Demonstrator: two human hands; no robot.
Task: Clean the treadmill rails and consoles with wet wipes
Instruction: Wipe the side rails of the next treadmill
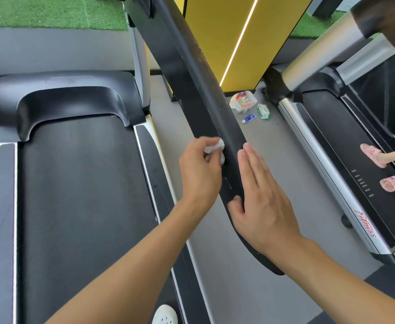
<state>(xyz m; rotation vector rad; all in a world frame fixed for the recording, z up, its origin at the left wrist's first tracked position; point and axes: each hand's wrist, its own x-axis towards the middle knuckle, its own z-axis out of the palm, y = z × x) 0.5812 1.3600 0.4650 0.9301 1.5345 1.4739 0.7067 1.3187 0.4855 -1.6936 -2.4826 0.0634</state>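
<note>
Two treadmills [79, 195] on grey floor [285, 171]

Head camera looks down, close above rail [191, 90].

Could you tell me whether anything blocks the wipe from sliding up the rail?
Nothing visible does: the rail above the wipe is bare, and the right hand lies on the rail's other edge.
</note>
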